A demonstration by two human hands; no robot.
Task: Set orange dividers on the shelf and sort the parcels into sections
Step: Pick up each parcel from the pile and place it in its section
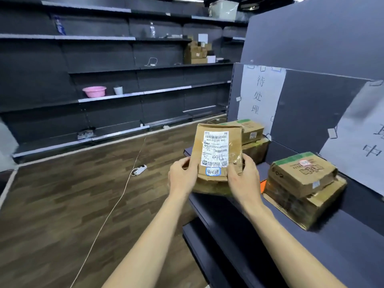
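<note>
I hold a brown cardboard parcel [218, 150] upright in both hands, its white shipping label facing me. My left hand [182, 175] grips its lower left edge and my right hand [243, 177] grips its lower right edge, above the dark shelf [342, 246]. Behind the parcel, two parcels [252, 135] are stacked under a white paper sign [259, 96]. A second stack of two parcels [301, 188] sits to the right. A sliver of an orange divider [263, 186] shows between my right hand and that stack.
A second paper sign [361, 142] hangs on the shelf's back panel at right. Across the wooden floor run a white cord and a power strip [139, 169]. Dark wall shelving holds a pink basin [94, 91], a cup and boxes [196, 53].
</note>
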